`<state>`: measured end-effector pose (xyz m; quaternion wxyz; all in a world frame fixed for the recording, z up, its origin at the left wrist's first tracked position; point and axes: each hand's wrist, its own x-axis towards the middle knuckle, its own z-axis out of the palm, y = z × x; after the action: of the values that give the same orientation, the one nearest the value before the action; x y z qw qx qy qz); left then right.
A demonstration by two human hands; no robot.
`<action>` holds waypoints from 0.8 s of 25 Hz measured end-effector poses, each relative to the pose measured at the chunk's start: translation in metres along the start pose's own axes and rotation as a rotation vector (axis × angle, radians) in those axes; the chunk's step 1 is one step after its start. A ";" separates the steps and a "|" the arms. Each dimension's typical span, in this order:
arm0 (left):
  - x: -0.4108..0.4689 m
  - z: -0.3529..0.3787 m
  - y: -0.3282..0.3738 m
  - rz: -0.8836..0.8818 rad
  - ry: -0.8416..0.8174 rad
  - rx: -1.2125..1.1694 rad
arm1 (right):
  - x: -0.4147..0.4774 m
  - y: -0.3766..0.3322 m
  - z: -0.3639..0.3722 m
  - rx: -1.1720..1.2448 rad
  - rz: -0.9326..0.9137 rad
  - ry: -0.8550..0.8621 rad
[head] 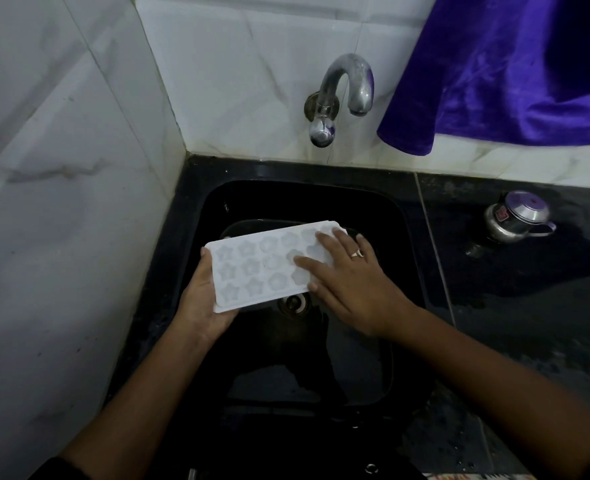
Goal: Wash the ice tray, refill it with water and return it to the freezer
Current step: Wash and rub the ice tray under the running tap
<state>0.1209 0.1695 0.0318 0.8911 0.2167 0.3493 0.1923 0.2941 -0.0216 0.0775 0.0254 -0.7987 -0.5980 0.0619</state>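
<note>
Head view: ice tray (252,271), star moulds up, held above the sink (408,237). Left hand (200,299): fingers curled round one end. Right hand (352,282): fingers straight, flat on the moulds (tap (345,88) above sink, dry). Best rub each cavity in turn.

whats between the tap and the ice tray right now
Head view: only wall tile and the rim and basin of the black sink lie between the tap and the ice tray; no water stream shows.
</note>
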 end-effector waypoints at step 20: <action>0.001 -0.001 -0.012 -0.009 -0.026 -0.006 | 0.022 -0.019 0.001 0.030 0.070 0.031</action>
<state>0.1233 0.1605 0.0245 0.8971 0.2148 0.3382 0.1863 0.2822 0.0050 0.0774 0.0444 -0.8196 -0.5681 0.0594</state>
